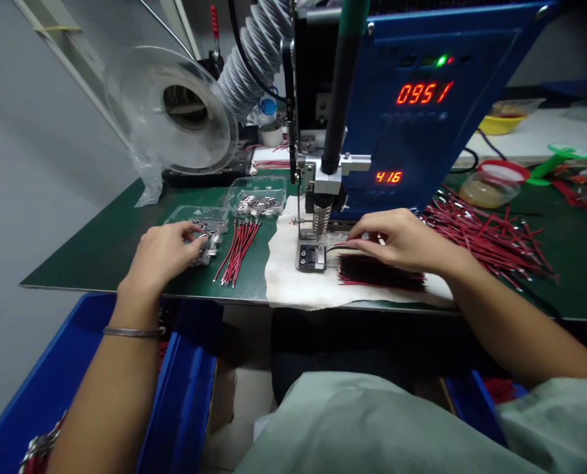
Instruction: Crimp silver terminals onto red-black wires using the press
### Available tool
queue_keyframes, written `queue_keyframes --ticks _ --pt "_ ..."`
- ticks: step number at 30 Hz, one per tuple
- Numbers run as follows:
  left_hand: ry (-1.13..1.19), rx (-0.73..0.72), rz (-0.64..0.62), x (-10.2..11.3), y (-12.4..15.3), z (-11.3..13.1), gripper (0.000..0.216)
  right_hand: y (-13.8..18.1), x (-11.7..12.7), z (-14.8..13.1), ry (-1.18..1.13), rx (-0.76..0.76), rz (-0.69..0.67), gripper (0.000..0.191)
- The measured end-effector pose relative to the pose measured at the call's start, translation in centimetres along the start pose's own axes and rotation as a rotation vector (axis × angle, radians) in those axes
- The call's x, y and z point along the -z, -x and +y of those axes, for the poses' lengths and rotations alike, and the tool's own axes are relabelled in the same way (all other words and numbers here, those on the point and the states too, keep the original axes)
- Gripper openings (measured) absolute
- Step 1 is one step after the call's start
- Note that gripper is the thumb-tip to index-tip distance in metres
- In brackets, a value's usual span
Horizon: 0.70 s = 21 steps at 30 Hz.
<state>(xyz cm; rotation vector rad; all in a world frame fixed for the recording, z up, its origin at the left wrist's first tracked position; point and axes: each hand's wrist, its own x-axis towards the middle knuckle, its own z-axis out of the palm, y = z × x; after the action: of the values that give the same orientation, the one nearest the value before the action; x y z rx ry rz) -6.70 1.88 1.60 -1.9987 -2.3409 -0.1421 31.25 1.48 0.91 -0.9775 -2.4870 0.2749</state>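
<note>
My left hand (167,253) reaches into a clear plastic tray (194,216) of small metal parts (208,243), fingers curled in a pinch over them; what it grips is too small to see. My right hand (396,238) rests on a bundle of red wires (379,273) lying on a white cloth (288,276), fingertips pinched on a wire end beside the small metal fixture (311,255) under the machine's soldering head (323,220).
A blue machine (421,118) shows red digits 0951 and 416. A second tray of metal parts (258,204), a short bunch of red wires (238,250), a big pile of red wires (491,237), a clear reel (184,108), blue bins (174,395) below the bench.
</note>
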Motion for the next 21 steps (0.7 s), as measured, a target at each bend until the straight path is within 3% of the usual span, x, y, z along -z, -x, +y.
queue_keyframes --ticks 6,12,21 --pt "-0.056 0.030 0.015 -0.4 -1.1 0.0 0.041 4.0 2.0 2.0 0.130 -0.207 0.080 0.020" --pt "-0.021 0.003 0.070 -0.3 -1.1 0.7 0.040 6.0 1.9 4.1 0.228 -0.423 0.090 0.017" --pt "-0.069 0.016 -0.077 -0.4 -1.4 0.6 0.044 6.7 2.0 5.3 0.344 -0.595 0.068 0.020"
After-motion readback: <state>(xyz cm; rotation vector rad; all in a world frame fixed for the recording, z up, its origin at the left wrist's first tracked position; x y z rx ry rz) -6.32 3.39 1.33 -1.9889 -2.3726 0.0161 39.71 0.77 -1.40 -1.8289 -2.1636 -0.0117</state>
